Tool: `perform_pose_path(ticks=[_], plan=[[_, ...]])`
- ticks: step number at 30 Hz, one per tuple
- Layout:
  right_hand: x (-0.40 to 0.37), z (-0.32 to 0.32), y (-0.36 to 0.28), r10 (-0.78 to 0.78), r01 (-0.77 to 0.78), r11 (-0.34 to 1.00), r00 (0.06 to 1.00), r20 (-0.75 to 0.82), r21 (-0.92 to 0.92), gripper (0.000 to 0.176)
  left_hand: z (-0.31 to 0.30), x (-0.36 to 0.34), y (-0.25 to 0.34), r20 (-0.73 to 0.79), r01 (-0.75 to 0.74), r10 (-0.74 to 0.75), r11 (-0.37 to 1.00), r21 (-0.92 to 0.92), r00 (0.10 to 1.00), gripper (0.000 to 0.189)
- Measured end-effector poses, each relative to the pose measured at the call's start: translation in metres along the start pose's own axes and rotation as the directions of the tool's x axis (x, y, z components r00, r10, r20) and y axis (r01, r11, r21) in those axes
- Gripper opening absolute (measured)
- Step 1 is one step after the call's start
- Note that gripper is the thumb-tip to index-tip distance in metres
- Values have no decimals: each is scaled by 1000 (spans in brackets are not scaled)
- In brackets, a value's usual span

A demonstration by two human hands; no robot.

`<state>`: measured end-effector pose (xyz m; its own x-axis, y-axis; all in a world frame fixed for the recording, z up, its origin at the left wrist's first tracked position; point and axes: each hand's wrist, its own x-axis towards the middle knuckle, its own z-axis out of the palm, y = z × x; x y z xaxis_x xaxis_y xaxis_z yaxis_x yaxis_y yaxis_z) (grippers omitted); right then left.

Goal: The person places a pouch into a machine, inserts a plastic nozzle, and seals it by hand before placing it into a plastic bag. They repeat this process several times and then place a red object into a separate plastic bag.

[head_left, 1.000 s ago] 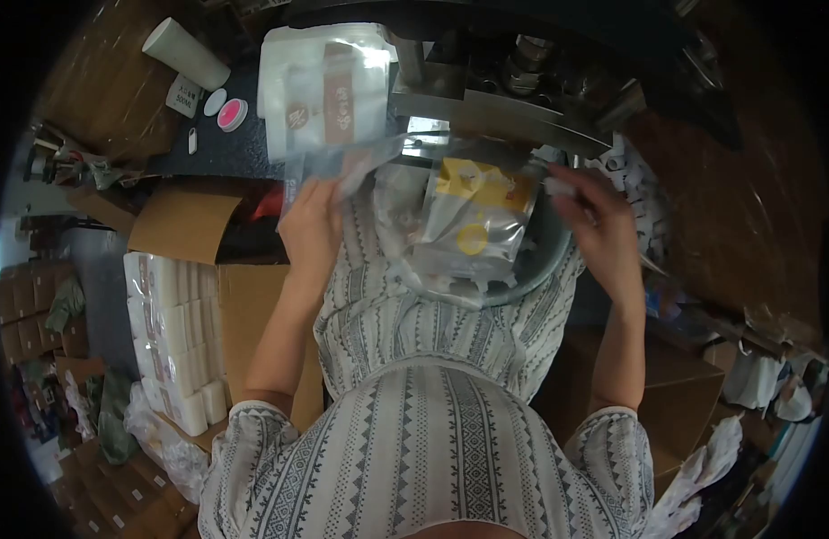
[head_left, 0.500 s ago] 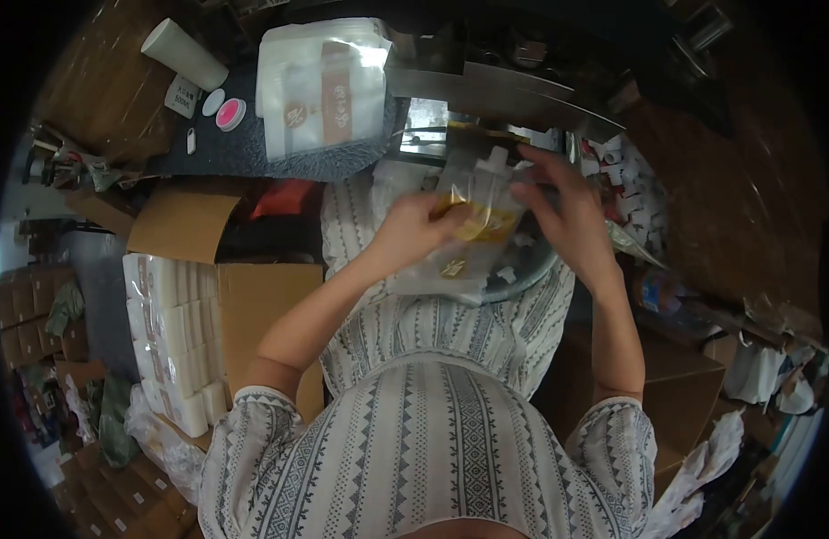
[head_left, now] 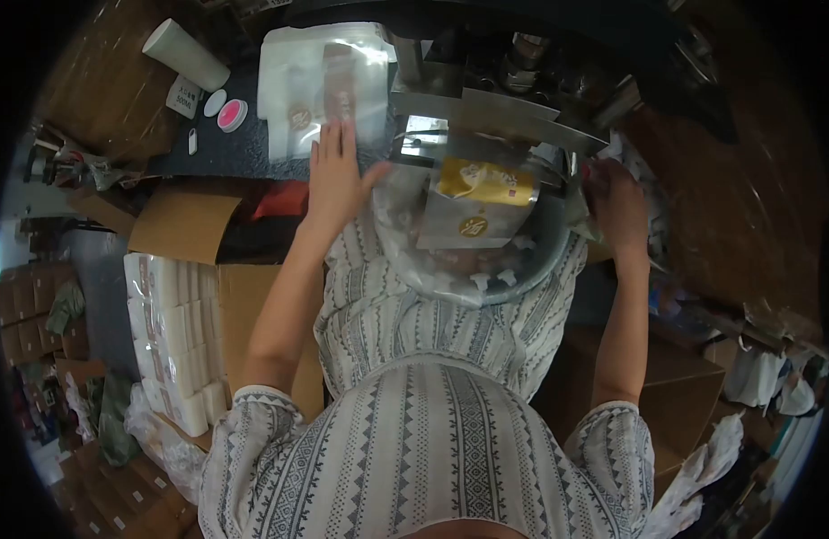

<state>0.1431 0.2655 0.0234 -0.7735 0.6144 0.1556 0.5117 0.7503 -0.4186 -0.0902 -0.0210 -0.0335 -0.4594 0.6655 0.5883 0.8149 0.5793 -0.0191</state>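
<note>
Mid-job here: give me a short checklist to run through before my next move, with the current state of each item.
1. Left hand on the stack of clear pouches: ok, fingers lie flat on its near edge.
2. Single pouch separated from that stack: cannot tell.
3. Yellow-labelled pouch inside the metal bowl: ok, it lies on the white caps.
4. Right hand at the bowl's right rim: ok.
5. Right hand's grip on anything: cannot tell, its fingers are hidden.
</note>
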Motion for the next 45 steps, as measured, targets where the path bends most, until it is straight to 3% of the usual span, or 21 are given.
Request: perform_pose_path(ticks=[4,6,10,12,16,18,19,21,22,24,25,27,30,31,33,35,37,39,41,43,45], plan=[[-19,-31,-27,127,-122,981,992,-25,149,29,-42,-17,8,103,4,7,994,-107,995,34],[-23,-37,-49,18,-59,897,995,97,437,25,-57,-24,5,240,350,-303,918,-188,922,17],[-21,-12,-105,-295,203,786,953,66,585,24,-88,-14,41,131,339,-316,909,-243,940,7],[-17,2,-115,-556,564,734,819,-142,378,27,-98,-10,50,149,318,-281,859,-401,948,8],[-22,-3,-118,-592,508,711,806,24,486,27,-99,-7,68,227,187,-70,814,-549,971,4],[-19,-6,-110,-520,290,732,823,229,617,30,-90,-5,78,442,329,26,628,-705,897,6],[-17,-5,-105,-517,289,734,825,229,615,30,-82,-1,82,442,328,29,627,-707,897,6],[-13,-2,-92,-260,125,753,959,118,646,31,-61,11,88,756,694,26,375,-614,654,18],[-13,-7,-85,-262,129,755,958,115,643,31,-47,18,91,753,692,27,373,-618,658,18],[-22,-16,-69,-162,76,818,981,103,570,34,-23,31,94,863,856,-4,-127,-501,505,28],[-29,-23,-63,-160,72,819,982,105,569,34,-19,38,96,865,858,-2,-128,-498,502,28],[-42,-41,-51,-175,149,943,982,65,297,35,-17,48,99,892,813,-46,-392,-430,449,27],[-47,-56,-29,85,-100,989,988,-132,-110,23,-21,40,100,883,829,-103,-310,-466,458,29],[-46,-52,-15,90,-104,989,988,-128,-108,23,-21,36,93,886,832,-101,-308,-461,453,29],[-29,-36,16,261,-195,890,959,109,-411,18,-17,37,57,628,699,-307,327,-637,716,34],[-19,-22,35,204,-138,926,966,157,-352,18,-18,40,13,30,303,-322,852,-426,946,44],[-16,-15,35,148,-86,955,967,206,-283,19,0,18,1,131,356,-333,904,-238,934,51],[-9,-16,18,120,-89,978,979,162,-188,18,-3,-10,19,81,9,-13,999,49,997,53],[-10,-20,6,120,-107,988,986,112,-115,20,-13,-17,18,54,-7,10,999,-53,998,50],[-16,-23,5,125,-121,991,990,68,-57,22,-28,-19,6,268,194,-169,978,-70,948,41],[-19,-22,9,64,-68,996,995,75,60,24,-37,-21,3,242,226,-197,969,-100,950,32]])
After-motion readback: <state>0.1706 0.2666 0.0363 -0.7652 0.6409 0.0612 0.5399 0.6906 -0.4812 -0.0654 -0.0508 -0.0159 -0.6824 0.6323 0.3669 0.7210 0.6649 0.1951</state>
